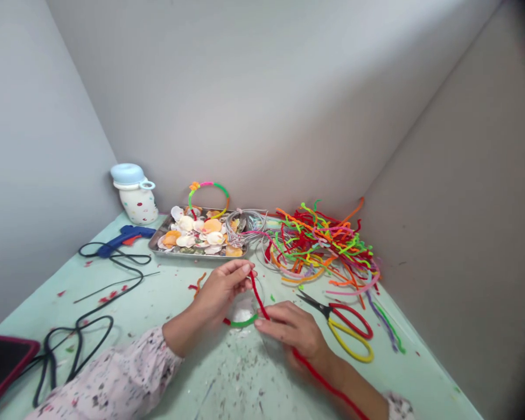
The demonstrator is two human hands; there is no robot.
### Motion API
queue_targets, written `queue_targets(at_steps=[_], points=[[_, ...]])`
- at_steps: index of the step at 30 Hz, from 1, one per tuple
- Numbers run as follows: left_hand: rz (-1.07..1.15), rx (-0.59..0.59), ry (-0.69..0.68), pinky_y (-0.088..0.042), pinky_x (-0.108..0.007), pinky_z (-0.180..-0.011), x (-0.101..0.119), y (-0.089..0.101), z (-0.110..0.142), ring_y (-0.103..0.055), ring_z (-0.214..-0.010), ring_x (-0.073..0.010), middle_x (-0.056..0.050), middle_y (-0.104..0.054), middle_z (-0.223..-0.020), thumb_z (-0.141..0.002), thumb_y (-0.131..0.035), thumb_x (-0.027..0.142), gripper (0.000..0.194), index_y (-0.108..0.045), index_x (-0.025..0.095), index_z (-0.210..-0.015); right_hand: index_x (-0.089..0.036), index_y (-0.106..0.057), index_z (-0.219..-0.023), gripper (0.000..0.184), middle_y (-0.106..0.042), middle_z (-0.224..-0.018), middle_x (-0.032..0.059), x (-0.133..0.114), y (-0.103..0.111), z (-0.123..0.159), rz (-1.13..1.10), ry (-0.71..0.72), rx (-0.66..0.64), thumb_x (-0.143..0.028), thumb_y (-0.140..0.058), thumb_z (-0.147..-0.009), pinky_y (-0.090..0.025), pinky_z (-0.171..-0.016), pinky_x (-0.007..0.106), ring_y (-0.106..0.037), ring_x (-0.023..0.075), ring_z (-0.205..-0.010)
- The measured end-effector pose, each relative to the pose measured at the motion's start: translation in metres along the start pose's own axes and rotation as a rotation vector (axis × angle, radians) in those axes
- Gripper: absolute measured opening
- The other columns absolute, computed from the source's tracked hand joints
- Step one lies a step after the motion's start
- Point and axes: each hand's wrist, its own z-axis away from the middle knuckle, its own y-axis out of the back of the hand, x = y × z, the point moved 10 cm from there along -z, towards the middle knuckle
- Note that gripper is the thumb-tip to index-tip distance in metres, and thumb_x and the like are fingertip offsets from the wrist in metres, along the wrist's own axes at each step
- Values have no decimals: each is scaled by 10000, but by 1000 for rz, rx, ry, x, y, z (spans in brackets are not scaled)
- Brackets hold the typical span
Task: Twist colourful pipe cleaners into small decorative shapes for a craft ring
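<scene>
1. The left hand [227,287] is closed, pinching the upper part of a long, red, fuzzy pipe cleaner [259,296].
2. The right hand [295,331] grips the same strip lower down, beside a thin, round wire ring with green fuzzy wrapping [244,322], which is between the hands.
3. If either pinch becomes loose, the strip could slip or twist.
4. Its lower length might catch on the printed fabric right sleeve [400,407], pulling it askew.
</scene>
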Motion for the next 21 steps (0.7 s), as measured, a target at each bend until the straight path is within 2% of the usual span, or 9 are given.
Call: queue_targets(at_steps=[1,2,4,6,7,9,11,15,21], points=[[2,-26,-1,-421,-157,-574,2,-3,0,-526,-554,-38,-8,-636,-770,-701,-773,321,275,-675,132,-876,-335,-629,-1199,336,-685,-1105,66,7,4,1,-58,-57,41,-242,-513,-897,-486,-835,364,-629,211,-958],[1,-50,-2,-417,-156,-570,3,-5,0,-519,-547,-36,-10,-639,-776,-710,-765,321,265,-676,134,-877,-320,-625,-1198,316,-682,-1113,71,19,7,2,-135,-168,102,-275,-507,-908,-485,-857,367,-627,212,-985],[-22,-84,4,-406,-157,-557,3,-10,2,-507,-534,-35,-14,-643,-780,-717,-758,326,250,-679,139,-864,-283,-604,-1196,305,-689,-1062,76,49,13,13,-335,-435,262,-358,-502,-918,-515,-793,338,-645,195,-921],[-87,-104,18,-386,-166,-538,-1,-14,5,-503,-523,-45,-20,-646,-763,-714,-755,349,253,-686,144,-845,-220,-627,-1101,342,-696,-947,80,68,1,21,-552,-620,292,-467,-499,-902,-522,-648,290,-658,174,-771],[-132,-123,23,-374,-173,-528,-4,-16,6,-502,-518,-52,-22,-645,-738,-714,-751,367,263,-690,147,-845,-191,-640,-1028,384,-694,-878,76,71,-7,20,-641,-661,261,-520,-511,-878,-506,-586,271,-652,163,-695],[-228,-166,22,-349,-182,-513,-9,-21,9,-488,-507,-66,-11,-617,-651,-717,-741,397,285,-700,149,-853,-162,-647,-902,442,-681,-759,55,70,-18,16,-733,-672,189,-587,-570,-807,-484,-535,256,-632,146,-597],[-302,-202,19,-328,-186,-507,-15,-25,12,-468,-508,-74,7,-573,-585,-720,-736,408,295,-705,150,-860,-163,-645,-887,406,-678,-725,33,65,-22,10,-718,-658,136,-550,-647,-762,-500,-579,267,-620,134,-582],[-354,-226,18,-327,-195,-516,-22,-28,14,-460,-527,-80,-1,-581,-625,-717,-733,421,311,-705,141,-850,-171,-627,-812,288,-663,-694,5,61,-18,9,-646,-677,156,-460,-624,-815,-486,-565,247,-592,111,-558],[-313,-239,41,-274,-198,-494,-29,-31,14,-437,-507,-70,18,-546,-604,-768,-677,444,347,-678,160,-966,-167,-589,-750,278,-616,-614,-18,64,-10,11,-595,-678,202,-428,-590,-847,-446,-547,230,-544,94,-517]])
